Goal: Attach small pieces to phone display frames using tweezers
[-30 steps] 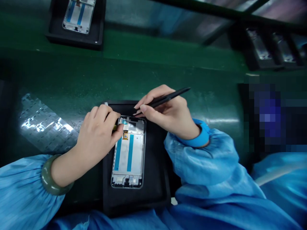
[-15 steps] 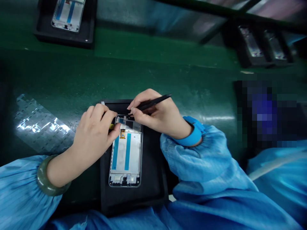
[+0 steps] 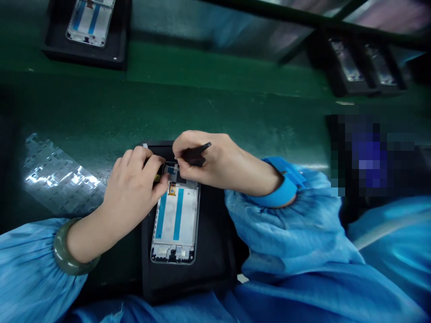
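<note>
An open phone frame (image 3: 188, 215) lies in a black tray (image 3: 215, 269), its silvery inside facing up with two blue strips and a small gold-coloured flex connector. My left hand (image 3: 134, 179) is closed at its upper left corner, thumb over the edge; a small yellow bit (image 3: 157, 178) shows between thumb and fingers. In my right hand (image 3: 208, 157) are slim black tweezers (image 3: 198, 151), pinched like a pen at the frame's top edge. The tips of the tweezers are hidden behind my fingers.
A clear patterned plastic sheet (image 3: 62, 177) lies left on the green table (image 3: 235, 107). Another phone frame (image 3: 90, 22) sits in a black tray (image 3: 84, 60) at the upper left. Two more black trays (image 3: 362, 87) with phone parts stand at the upper right. A blurred-out patch covers the right side.
My right hand has turned and its wrist has moved right, so the tweezers point more toward me and show less. The frame's lower end has shifted slightly left. My left hand stays in place.
</note>
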`<move>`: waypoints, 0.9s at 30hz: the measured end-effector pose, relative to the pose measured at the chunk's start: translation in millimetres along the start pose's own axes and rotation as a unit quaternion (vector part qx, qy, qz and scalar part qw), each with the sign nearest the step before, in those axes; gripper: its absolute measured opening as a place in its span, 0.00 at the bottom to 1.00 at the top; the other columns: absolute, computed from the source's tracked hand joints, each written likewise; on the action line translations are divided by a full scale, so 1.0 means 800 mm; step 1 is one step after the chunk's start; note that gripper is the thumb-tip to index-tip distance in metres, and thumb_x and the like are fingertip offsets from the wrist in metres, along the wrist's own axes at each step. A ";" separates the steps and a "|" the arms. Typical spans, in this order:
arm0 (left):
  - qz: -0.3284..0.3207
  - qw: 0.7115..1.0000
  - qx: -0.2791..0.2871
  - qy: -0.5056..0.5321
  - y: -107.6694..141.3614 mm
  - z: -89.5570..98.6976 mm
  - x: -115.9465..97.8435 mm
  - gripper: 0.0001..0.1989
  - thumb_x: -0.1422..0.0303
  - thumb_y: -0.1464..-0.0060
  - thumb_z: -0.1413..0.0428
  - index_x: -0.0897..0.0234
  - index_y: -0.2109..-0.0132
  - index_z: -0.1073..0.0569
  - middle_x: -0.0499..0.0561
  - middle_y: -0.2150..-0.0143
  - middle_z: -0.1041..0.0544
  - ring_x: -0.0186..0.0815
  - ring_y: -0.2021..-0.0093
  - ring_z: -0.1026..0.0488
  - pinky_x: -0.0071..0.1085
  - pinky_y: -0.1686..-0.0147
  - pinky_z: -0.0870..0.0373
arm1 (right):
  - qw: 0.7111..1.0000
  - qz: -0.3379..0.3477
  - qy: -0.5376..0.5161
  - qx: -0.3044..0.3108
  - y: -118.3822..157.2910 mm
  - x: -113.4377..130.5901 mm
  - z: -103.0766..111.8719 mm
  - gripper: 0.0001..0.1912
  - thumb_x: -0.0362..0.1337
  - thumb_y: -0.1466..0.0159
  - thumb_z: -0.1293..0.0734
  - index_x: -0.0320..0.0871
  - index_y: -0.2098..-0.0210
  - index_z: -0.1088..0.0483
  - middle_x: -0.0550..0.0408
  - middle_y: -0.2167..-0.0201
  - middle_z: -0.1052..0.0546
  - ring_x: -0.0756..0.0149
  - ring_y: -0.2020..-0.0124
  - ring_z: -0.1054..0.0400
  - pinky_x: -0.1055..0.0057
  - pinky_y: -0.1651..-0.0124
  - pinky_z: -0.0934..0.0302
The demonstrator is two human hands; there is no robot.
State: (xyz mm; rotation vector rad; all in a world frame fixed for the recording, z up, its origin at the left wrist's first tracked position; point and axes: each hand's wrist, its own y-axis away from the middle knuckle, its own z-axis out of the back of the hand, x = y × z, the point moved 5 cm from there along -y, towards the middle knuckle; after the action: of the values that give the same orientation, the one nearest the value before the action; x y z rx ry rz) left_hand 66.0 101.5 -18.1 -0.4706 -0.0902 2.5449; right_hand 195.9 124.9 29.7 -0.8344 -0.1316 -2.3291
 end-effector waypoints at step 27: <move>-0.023 0.999 -0.022 0.021 0.002 0.000 -0.002 0.14 0.68 0.44 0.49 0.63 0.51 0.28 0.56 0.59 0.33 0.43 0.57 0.34 0.39 0.60 0.33 | 0.951 0.008 -0.097 -0.294 0.077 -0.013 -0.025 0.09 0.27 0.44 0.31 0.43 0.65 0.32 0.54 0.67 0.22 0.64 0.62 0.25 0.68 0.61 0.27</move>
State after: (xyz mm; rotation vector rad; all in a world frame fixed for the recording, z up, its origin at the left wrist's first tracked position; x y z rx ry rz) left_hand 66.4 99.6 -17.7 -0.5327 -0.1402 2.4912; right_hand 228.8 76.3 0.0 -1.3434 0.5105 -2.2866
